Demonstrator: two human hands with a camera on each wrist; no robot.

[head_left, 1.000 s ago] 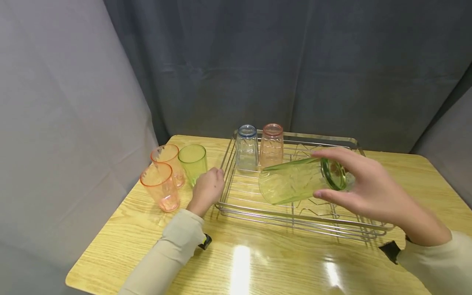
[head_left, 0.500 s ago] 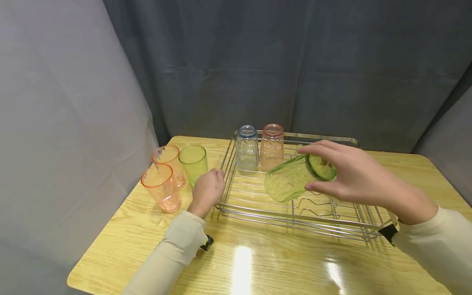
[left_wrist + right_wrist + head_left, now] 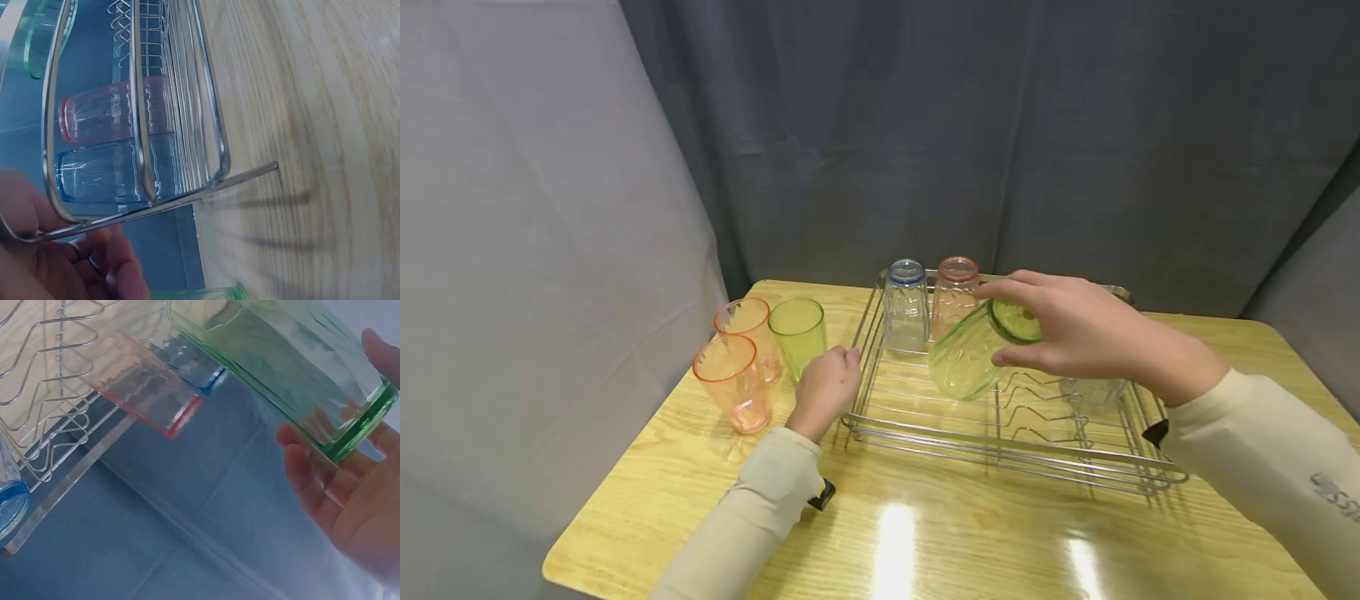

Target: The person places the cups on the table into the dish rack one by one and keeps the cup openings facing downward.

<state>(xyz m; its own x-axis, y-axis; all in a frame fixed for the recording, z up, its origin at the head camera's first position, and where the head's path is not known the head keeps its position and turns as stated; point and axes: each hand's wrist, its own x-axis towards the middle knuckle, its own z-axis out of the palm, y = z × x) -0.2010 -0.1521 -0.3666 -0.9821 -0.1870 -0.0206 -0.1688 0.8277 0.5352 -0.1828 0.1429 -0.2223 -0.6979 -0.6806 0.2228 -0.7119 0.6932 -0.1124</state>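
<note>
My right hand (image 3: 1082,329) holds a green glass (image 3: 966,358) by its base, fingers and thumb around it. The glass tilts, mouth down and to the left, over the wire dish rack (image 3: 1037,445). Standing upside down at the rack's back left are a blue glass (image 3: 907,312) and a pink glass (image 3: 957,304). My left hand (image 3: 827,383) grips the rack's left end; in the left wrist view its fingers (image 3: 128,272) curl at the metal rim.
Left of the rack stand two orange tumblers (image 3: 730,387) and a green tumbler (image 3: 797,333), mouths up. Another glass (image 3: 1093,392) sits in the rack's right part, partly behind my right arm. Dark curtain (image 3: 880,142) hangs behind the wooden table (image 3: 970,533).
My right hand has carried the green glass leftward and tipped its mouth further down. The left hand has stayed at the rack's left end.
</note>
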